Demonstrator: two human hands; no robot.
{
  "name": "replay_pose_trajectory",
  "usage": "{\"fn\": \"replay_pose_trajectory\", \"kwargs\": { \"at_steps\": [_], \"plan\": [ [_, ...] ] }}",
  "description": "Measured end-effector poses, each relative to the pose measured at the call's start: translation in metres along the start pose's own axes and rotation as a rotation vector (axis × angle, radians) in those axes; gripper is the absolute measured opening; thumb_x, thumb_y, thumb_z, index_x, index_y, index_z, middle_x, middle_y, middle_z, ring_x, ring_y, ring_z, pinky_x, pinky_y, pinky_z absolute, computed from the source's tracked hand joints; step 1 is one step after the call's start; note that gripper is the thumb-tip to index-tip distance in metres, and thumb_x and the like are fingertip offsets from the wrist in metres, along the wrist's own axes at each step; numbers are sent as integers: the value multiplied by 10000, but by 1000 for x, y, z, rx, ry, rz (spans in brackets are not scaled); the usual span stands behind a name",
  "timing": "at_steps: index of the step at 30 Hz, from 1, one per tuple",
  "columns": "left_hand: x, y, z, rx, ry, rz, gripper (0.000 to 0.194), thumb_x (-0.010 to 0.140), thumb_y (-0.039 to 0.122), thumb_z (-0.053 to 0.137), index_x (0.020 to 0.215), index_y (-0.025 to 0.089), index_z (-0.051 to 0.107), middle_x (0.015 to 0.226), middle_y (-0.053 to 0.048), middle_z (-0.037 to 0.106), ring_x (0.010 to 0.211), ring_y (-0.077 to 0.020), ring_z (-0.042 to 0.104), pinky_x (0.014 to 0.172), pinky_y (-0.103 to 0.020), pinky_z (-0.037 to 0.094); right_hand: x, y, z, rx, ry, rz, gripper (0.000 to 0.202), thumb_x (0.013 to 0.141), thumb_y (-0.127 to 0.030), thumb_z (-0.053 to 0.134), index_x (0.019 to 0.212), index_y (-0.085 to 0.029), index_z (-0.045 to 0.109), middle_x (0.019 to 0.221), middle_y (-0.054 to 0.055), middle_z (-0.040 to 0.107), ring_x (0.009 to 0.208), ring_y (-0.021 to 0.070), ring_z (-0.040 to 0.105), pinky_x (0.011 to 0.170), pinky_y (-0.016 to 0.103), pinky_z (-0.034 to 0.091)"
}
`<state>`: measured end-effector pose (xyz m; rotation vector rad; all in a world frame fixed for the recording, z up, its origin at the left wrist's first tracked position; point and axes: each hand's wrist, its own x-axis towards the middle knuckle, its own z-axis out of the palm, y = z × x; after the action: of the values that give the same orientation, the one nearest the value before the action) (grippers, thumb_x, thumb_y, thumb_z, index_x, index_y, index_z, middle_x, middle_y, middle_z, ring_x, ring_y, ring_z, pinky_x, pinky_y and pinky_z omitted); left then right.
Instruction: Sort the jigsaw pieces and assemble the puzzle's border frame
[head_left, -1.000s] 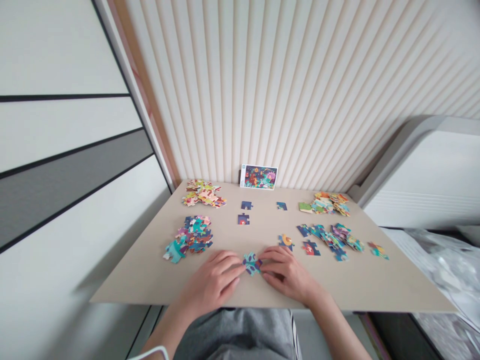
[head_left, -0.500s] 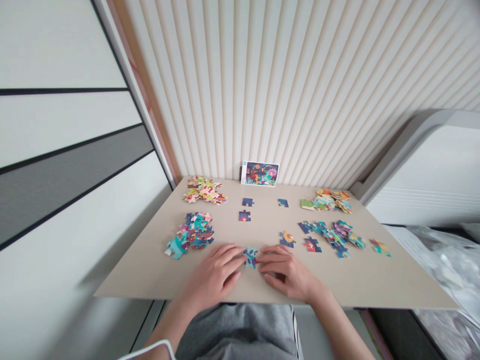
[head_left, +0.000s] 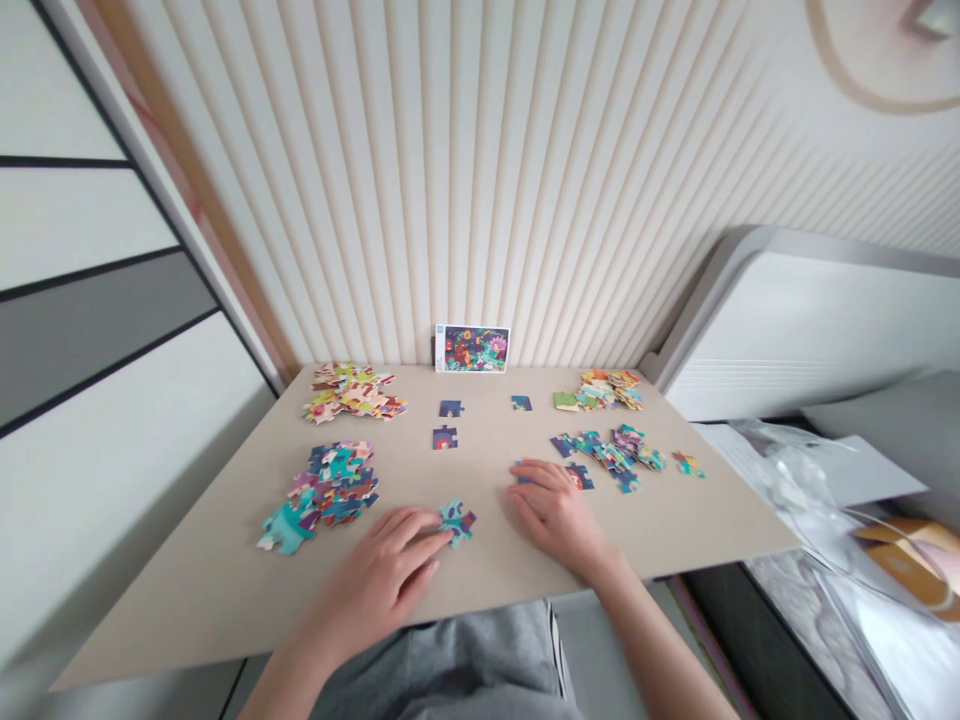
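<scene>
A teal and purple puzzle piece lies on the table near its front edge. My left hand has its fingertips against the left side of this piece, holding it, with the thumb lower down. Farther right, my right hand reaches forward with fingers extended over another puzzle piece; most of that piece is covered. Beside those fingers is a dark blue piece with a red figure, partly hidden by the hand.
Puzzle piles lie at back left, left, back right and right. Three dark blue pieces, one of them a lone piece, lie mid-table. A picture card leans against the ribbed wall.
My right hand has left the teal piece and moved right and forward onto the snail piece. My left hand stays at the teal piece. The view has swung to the right.
</scene>
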<state>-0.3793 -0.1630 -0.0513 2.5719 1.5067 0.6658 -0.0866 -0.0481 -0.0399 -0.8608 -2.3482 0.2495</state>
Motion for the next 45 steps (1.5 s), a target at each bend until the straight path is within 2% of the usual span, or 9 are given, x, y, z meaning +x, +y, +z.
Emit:
{"fn": "replay_pose_trajectory", "kwargs": {
  "at_steps": [4,7,11,14,20,24,31,35,45],
  "plan": [
    [-2,-3,4,24,7,-10,384,992,240,555,1349,342,649,1283,-38,650,1245,-237,591,1063,-396,533,-8,63,-38,-192,244,241,283,1028,-336,511,1073,-253,777,1185,105,749,1147,295,655,1077,534,471],
    [-2,-7,8,54,64,10,391,976,265,580,1352,334,657,1382,-42,622,1327,-257,554,1112,-413,506,-24,125,-75,-352,299,446,359,1008,-419,485,1066,-223,780,1164,125,755,1138,318,661,1062,513,480],
    [-2,-12,12,102,68,28,432,974,298,590,1404,329,628,1511,-46,550,1392,-272,513,1136,-427,491,-53,190,-115,-419,161,653,466,947,-522,549,1234,-204,732,1252,157,727,1196,346,654,1056,502,480],
    [-3,-14,14,119,23,16,453,981,307,586,1432,347,600,1506,-42,546,1382,-265,518,1125,-428,500,-72,211,-127,-339,26,686,649,868,-576,655,1379,-177,648,1352,182,682,1241,370,639,1056,506,486],
    [-5,-16,16,104,18,-21,430,981,322,595,1406,376,615,1457,-36,567,1342,-264,545,1098,-430,519,-95,198,-125,-292,-16,640,495,892,-519,635,1279,-221,710,1274,140,721,1187,348,671,1040,486,493],
    [-5,-17,16,95,27,-14,425,976,327,604,1398,379,622,1448,-31,574,1334,-262,552,1092,-421,521,-109,187,-125,-241,-4,606,519,871,-514,670,1318,-252,692,1316,118,709,1333,364,582,1102,503,451],
    [-5,-19,16,145,34,30,436,978,328,609,1414,347,615,1452,-52,574,1330,-261,552,1091,-409,517,-134,210,-143,-291,252,715,531,895,-568,624,1269,-199,706,1263,150,725,1152,339,681,1013,495,512],
    [-5,-22,18,158,46,36,435,977,333,611,1412,356,619,1456,-47,576,1329,-260,557,1092,-402,516,-133,213,-138,-360,210,656,498,925,-573,593,1242,-215,732,1295,151,710,1188,339,664,1047,503,490],
    [-5,-21,18,117,29,5,423,984,352,602,1406,379,619,1462,-23,576,1348,-256,549,1104,-411,511,-124,185,-108,-440,97,523,409,907,-568,635,1171,-277,749,1339,104,682,1336,350,562,1096,535,440]
  ]
}}
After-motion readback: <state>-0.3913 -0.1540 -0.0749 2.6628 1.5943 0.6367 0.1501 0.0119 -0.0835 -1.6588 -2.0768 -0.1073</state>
